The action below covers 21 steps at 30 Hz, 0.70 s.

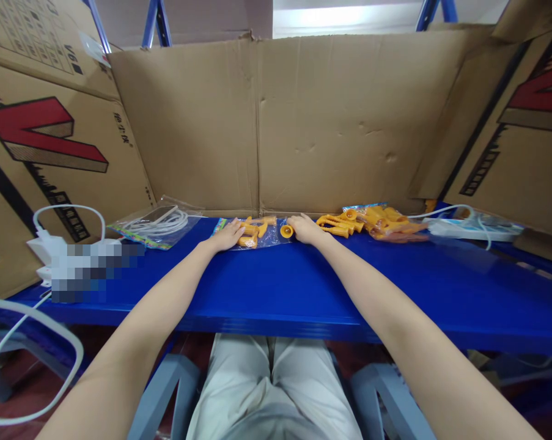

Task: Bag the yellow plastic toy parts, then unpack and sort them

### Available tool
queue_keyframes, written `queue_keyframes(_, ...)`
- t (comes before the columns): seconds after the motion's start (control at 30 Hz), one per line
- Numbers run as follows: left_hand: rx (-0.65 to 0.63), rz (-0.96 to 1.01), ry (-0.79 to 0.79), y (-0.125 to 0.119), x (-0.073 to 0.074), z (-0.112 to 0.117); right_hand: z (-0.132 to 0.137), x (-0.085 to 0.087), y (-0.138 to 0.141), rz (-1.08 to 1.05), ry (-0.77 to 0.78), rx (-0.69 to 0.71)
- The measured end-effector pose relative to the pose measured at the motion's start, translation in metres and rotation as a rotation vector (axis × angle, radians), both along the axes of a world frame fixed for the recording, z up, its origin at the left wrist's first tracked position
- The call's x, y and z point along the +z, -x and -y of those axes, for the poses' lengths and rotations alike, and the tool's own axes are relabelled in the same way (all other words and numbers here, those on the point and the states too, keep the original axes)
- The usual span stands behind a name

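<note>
Head view, our blue table (276, 293), cardboard (331, 122) round three sides, our left hand (230, 234) on a bag (272, 236) of orange horns (249, 241) at the back, its grip we cannot tell, our right hand (304, 228) curled round a horn (286, 231) at the bag's right end, a power strip (475, 230) beyond

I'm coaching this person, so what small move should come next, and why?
Probably nudge the round-mouthed piece leftward along the clear bag: it sits by the right hand at the bag's right end, with orange pieces farther left, where the left hand rests. Whether it is inside is unclear.
</note>
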<state>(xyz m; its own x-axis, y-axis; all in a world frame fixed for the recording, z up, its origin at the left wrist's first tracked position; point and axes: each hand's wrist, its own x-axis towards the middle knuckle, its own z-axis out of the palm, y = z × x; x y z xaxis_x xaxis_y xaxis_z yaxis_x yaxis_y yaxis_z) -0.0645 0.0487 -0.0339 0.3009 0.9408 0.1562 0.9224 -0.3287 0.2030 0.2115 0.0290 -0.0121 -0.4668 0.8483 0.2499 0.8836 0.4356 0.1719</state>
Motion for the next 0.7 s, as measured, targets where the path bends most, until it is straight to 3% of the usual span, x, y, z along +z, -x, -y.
queue_keyframes(0.27,0.000,-0.012,-0.003,0.001,-0.001,-0.001,0.008,0.006,0.014,0.033,-0.090,0.051)
queue_keyframes(0.47,-0.009,-0.019,0.005,0.000,0.000,0.000,0.015,0.006,0.025,0.064,-0.039,0.140)
queue_keyframes(0.7,-0.013,0.019,0.006,-0.001,0.000,-0.001,0.018,0.010,0.036,-0.138,0.089,0.152)
